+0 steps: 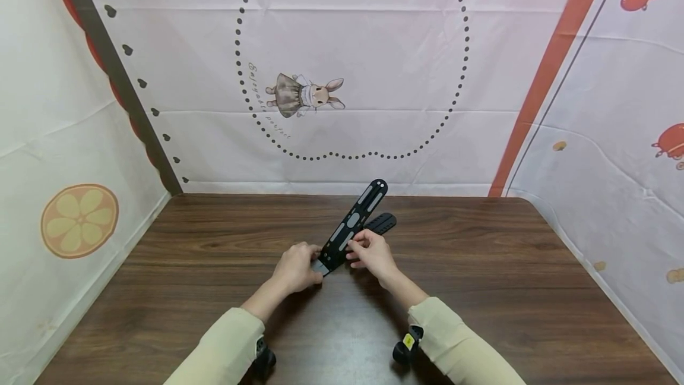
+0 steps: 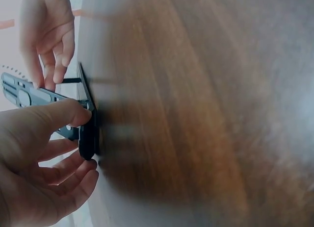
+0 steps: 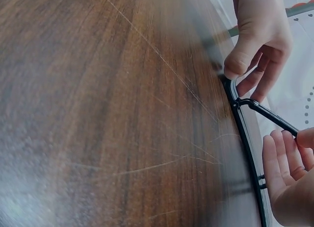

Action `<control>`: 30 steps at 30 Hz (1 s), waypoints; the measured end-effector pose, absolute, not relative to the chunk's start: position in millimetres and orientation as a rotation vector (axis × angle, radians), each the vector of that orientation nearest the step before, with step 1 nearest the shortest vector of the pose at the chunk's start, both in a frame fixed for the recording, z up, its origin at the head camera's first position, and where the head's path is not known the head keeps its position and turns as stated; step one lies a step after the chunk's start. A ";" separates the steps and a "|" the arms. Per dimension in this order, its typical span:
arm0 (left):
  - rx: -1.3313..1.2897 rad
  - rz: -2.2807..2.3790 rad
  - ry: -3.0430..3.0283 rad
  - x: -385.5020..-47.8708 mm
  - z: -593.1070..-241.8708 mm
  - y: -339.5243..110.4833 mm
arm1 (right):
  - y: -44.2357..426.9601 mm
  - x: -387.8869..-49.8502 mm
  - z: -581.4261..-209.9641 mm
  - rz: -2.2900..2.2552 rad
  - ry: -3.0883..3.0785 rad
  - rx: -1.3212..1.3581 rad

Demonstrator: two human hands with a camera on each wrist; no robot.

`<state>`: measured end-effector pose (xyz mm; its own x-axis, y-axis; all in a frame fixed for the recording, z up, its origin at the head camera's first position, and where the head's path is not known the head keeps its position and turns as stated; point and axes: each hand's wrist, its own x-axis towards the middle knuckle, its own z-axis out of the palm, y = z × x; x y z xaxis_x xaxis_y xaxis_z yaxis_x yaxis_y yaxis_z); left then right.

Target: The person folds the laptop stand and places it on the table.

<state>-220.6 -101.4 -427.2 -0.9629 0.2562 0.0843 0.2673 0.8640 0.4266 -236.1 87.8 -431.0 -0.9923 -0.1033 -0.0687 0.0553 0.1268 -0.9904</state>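
A black folding stand, apparently a laptop stand (image 1: 350,227), with grey pads along its upper panel, sits on the table with that panel tilted up. Its lower base (image 1: 382,223) lies flat and points to the far right. At the near, hinged end, my left hand (image 1: 295,267) grips the stand, thumb on one side and fingers on the other. My right hand (image 1: 376,256) pinches the right edge of the raised panel between thumb and fingers. In the right wrist view, a gap separates the panel from the base (image 3: 248,153). A short black prop (image 2: 72,80) shows in the left wrist view.
The brown wood-grain table (image 1: 481,266) spreads out around both hands. White printed cloth (image 1: 374,76) hangs behind it and along both sides. A black wrist device (image 1: 408,344) is by the right sleeve, and another (image 1: 263,360) by the left.
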 end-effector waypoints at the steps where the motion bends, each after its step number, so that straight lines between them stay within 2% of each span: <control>1: -0.424 -0.698 -3.013 -221.7 -427.2 -102.1 | 87.7 -236.0 -431.0 -1.996 2.265 -0.050; 18: -0.444 -0.705 -3.041 -230.7 -424.9 -110.1 | 96.7 -234.3 -431.5 -1.880 2.274 -0.249; 30: -0.443 -0.705 -3.044 -230.0 -425.2 -108.7 | 126.5 -231.9 -407.5 -1.783 2.504 -0.380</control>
